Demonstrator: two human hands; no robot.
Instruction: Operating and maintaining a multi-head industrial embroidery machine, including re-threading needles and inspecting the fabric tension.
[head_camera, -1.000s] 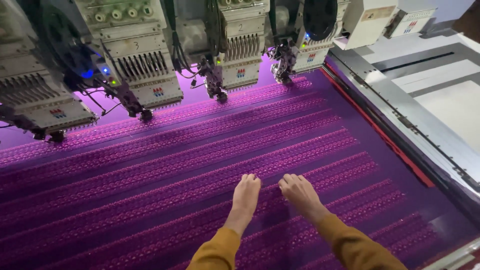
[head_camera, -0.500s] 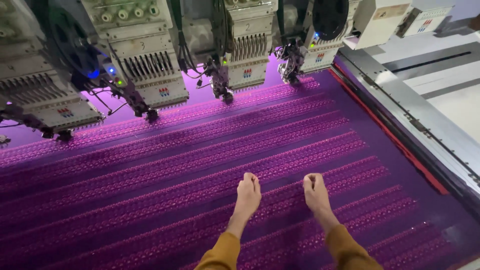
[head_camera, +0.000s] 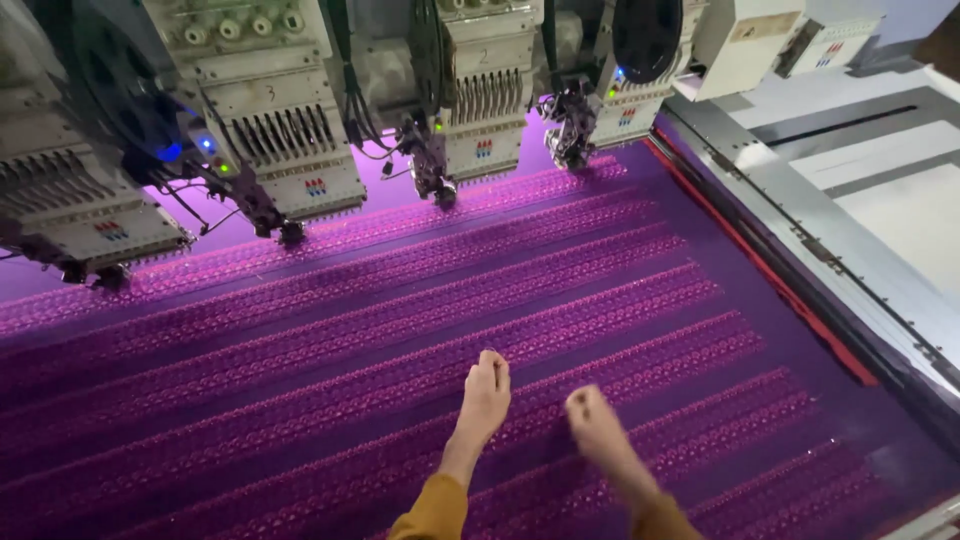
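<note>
Two hands out over the purple embroidered fabric, which lies stretched flat across the whole machine bed in front of me, patterned in long diagonal bands of stitching. My left hand lies with fingers straight and held together, flat toward the cloth, holding nothing. My right hand is just beside it, blurred; the fingers look curled in toward the palm, but I cannot tell whether they pinch anything. Both wrists come out of mustard-yellow sleeves at the bottom edge. Beyond the hands, well apart from them, a row of embroidery heads hangs over the far edge of the fabric, needles close to the cloth. Along the right side runs a red strip, then the grey metal frame of the machine.
</note>
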